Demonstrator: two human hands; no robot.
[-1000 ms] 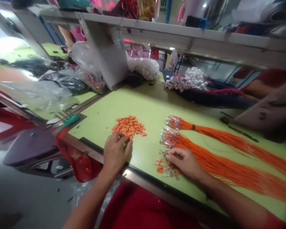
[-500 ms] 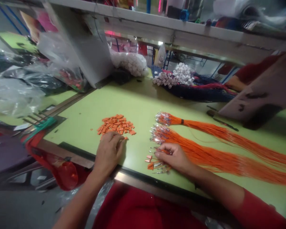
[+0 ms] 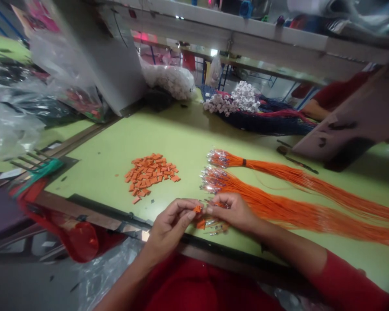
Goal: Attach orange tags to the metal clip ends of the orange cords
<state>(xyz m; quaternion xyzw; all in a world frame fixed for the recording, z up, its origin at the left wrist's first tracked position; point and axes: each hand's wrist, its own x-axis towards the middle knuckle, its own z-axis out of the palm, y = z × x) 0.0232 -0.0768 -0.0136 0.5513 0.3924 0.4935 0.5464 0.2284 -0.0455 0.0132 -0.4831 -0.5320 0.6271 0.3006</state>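
Note:
My left hand (image 3: pixel 170 224) pinches a small orange plastic connector (image 3: pixel 197 209) between thumb and fingertips, near the table's front edge. My right hand (image 3: pixel 234 211) is closed on the metal-tipped end of an orange wire (image 3: pixel 218 204), its tip right at the connector. A pile of the same orange connectors (image 3: pixel 151 172) lies to the left on the green table (image 3: pixel 178 138). Two long bundles of orange wires (image 3: pixel 294 194) stretch to the right. A few finished pieces (image 3: pixel 210 225) lie under my hands.
White connectors on dark blue and red wires (image 3: pixel 246 103) are heaped at the back, beside a bag of white parts (image 3: pixel 168 80). A grey shelf post (image 3: pixel 113 60) and plastic bags (image 3: pixel 58 65) stand left. Another person's red sleeve (image 3: pixel 337 93) shows far right. A red bin (image 3: pixel 81 237) hangs below the table edge.
My left hand left the orange pile with one connector and came right to meet my right hand, which lifted a wire end slightly. The camera shifted a little to the right.

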